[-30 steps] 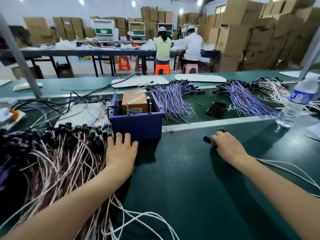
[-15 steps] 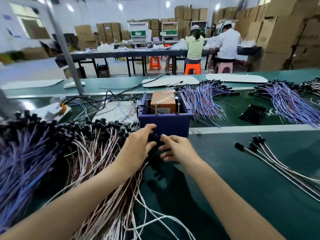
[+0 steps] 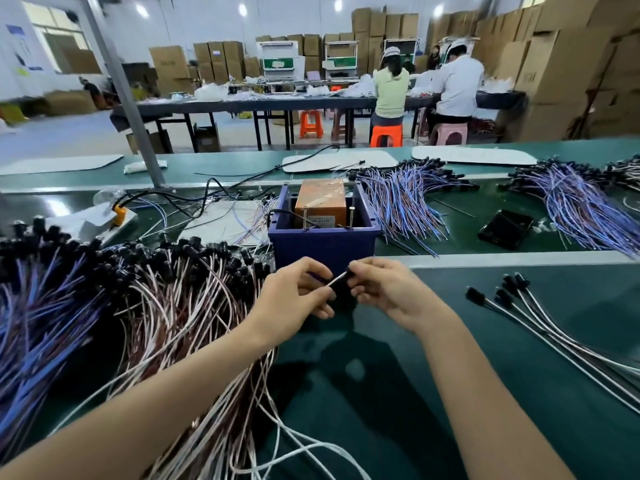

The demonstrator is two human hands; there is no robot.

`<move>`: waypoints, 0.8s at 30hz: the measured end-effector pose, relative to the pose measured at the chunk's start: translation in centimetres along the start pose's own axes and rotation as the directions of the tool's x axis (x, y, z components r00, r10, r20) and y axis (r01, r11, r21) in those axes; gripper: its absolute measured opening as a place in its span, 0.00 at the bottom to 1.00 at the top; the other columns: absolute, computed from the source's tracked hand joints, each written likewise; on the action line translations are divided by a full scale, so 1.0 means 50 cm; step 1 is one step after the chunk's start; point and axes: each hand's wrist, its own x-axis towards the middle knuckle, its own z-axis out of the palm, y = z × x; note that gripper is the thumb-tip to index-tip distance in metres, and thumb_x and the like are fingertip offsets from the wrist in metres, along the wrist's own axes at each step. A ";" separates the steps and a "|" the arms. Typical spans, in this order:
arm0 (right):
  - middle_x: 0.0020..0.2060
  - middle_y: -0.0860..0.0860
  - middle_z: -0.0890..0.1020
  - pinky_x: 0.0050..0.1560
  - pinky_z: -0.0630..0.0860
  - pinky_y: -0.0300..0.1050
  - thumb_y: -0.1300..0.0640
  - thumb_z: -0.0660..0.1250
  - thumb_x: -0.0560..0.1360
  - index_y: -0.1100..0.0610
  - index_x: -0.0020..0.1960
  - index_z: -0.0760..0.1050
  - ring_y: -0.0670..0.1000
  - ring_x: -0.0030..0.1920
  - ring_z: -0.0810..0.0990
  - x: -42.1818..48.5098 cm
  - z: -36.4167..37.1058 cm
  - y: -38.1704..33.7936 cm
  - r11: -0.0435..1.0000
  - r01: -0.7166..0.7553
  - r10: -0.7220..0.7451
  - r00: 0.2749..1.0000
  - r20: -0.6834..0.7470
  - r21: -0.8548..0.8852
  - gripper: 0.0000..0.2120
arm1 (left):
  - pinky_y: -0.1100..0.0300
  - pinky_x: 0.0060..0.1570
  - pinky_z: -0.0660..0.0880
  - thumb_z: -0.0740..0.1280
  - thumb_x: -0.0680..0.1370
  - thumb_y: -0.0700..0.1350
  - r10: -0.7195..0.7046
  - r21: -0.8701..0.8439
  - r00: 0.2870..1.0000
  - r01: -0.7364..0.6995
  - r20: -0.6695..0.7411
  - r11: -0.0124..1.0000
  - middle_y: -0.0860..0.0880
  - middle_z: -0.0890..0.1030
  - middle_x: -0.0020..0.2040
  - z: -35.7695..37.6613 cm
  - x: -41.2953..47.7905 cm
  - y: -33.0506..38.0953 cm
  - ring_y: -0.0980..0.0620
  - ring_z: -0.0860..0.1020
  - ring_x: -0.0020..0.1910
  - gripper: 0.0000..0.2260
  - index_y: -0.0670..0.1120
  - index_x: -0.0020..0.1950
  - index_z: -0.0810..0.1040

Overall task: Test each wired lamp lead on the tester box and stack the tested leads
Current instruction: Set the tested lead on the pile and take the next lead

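One lamp lead (image 3: 335, 280), pinched by my left hand (image 3: 298, 301) and right hand (image 3: 391, 292), fingers curled round it, before the tester box (image 3: 322, 244); stacked leads (image 3: 540, 318) lie right on worktop (image 3: 381, 393).

Ceiling lights (image 3: 242, 9) are flooding the hall brightly, blowing out as white spots; a window (image 3: 59, 46) is glowing at left. The bench (image 3: 450, 282) is carrying soft arm shadows and glare at far left. The left hand (image 3: 294, 296), right hand (image 3: 391, 292) and lead (image 3: 335, 280) are showing sharp; boxes (image 3: 571, 81) at the right edge are smearing, the pole (image 3: 121, 91) leaning with wide-angle distortion.
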 end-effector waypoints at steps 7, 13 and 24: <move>0.20 0.50 0.78 0.22 0.73 0.33 0.63 0.64 0.76 0.60 0.38 0.74 0.43 0.19 0.75 -0.023 -0.142 -0.046 0.988 0.129 -0.067 0.855 -0.514 0.086 0.08 | 0.66 0.24 0.72 0.67 0.77 0.37 -0.144 0.178 0.972 0.111 0.188 0.978 0.45 0.85 0.37 -0.088 -0.010 0.060 0.55 0.75 0.24 0.03 0.39 0.46 0.80; 0.34 0.60 0.79 0.31 0.71 0.40 0.58 0.69 0.74 0.63 0.39 0.77 0.53 0.29 0.76 -0.046 -0.201 -0.037 0.869 -0.252 -0.088 0.768 -0.634 -0.425 0.09 | 0.67 0.27 0.72 0.68 0.77 0.39 -0.168 0.220 0.950 0.110 0.262 0.969 0.46 0.85 0.38 -0.102 0.014 0.111 0.57 0.75 0.26 0.04 0.41 0.46 0.82; 0.34 0.52 0.79 0.35 0.71 0.31 0.63 0.68 0.76 0.57 0.51 0.80 0.48 0.35 0.75 -0.069 0.016 -0.091 0.724 0.320 -0.270 0.947 0.177 -0.611 0.05 | 0.70 0.30 0.76 0.66 0.76 0.40 -0.205 -0.111 0.865 0.285 0.458 0.952 0.41 0.84 0.43 -0.073 0.114 0.150 0.56 0.81 0.32 0.05 0.40 0.49 0.79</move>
